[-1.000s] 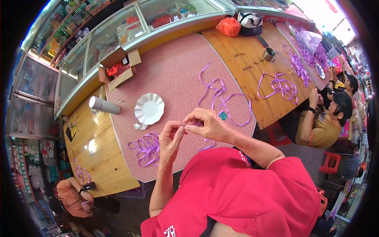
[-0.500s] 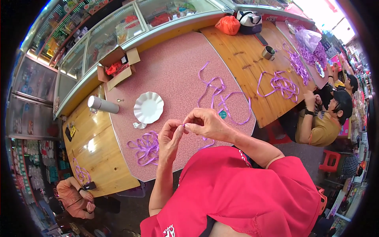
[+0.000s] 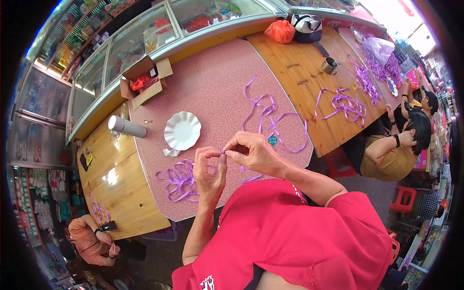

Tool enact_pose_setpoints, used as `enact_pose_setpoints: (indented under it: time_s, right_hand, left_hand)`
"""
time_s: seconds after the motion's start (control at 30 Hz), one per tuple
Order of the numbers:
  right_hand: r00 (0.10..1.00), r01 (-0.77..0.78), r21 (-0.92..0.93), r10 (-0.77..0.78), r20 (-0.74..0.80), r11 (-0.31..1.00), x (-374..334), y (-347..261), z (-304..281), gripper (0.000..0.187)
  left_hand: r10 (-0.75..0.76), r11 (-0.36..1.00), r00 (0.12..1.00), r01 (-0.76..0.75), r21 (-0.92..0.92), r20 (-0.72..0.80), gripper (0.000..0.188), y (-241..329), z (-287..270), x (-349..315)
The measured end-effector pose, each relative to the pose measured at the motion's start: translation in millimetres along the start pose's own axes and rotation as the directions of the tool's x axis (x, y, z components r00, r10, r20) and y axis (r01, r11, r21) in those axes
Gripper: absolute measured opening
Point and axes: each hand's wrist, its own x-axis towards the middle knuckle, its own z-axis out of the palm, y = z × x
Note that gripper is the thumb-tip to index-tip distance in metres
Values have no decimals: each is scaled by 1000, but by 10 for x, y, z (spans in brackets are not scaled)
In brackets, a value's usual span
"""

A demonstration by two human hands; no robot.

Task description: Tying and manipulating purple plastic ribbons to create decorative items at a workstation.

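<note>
My left hand (image 3: 210, 169) and my right hand (image 3: 253, 153) meet fingertip to fingertip above the pink speckled table (image 3: 208, 82). Both pinch a tiny bit of purple ribbon, of which only a speck shows between the fingers. Beside my left hand lies a looped pile of purple ribbon (image 3: 174, 182), partly covered by that hand. Past my right hand, a loose length of purple ribbon (image 3: 265, 107) curls over the table, with a small round green tag (image 3: 272, 140) next to it. A white scalloped plate (image 3: 182, 131) sits beyond my left hand.
A grey-white flask (image 3: 128, 126) lies left of the plate, and an open cardboard box (image 3: 147, 82) stands behind it. The wooden table (image 3: 309, 82) on the right bears a metal mug (image 3: 329, 65) and more ribbon. Co-workers sit at right (image 3: 386, 154) and lower left (image 3: 89, 244).
My hands have stayed nearly in place, still pinching, with the left fingers slightly shifted. At the right, the co-worker in the tan top has raised an arm to the head.
</note>
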Motion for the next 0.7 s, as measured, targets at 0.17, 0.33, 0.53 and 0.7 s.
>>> enact_pose_setpoints:
  time_s: [0.17, 0.33, 0.53, 0.7]
  right_hand:
    - [997, 83, -87, -82, 4, 993, -3, -21, -17, 11]
    - [987, 159, -120, -160, 2, 980, -7, 59, 9, 10]
    - [953, -293, 350, 243, 182, 890, -9, 114, 3, 12]
    - [947, -316, 442, 249, 205, 839, -3, 142, 11, 14]
  left_hand:
    - [56, 988, 998, -53, 146, -17, 20, -16, -10, -11]
    - [113, 971, 993, -104, 214, -27, 17, -38, 23, 7]
    - [-140, 987, 989, 136, -91, -41, 12, -95, 42, -55]
    - [-313, 904, 949, 313, -293, 48, 8, -105, 26, -65]
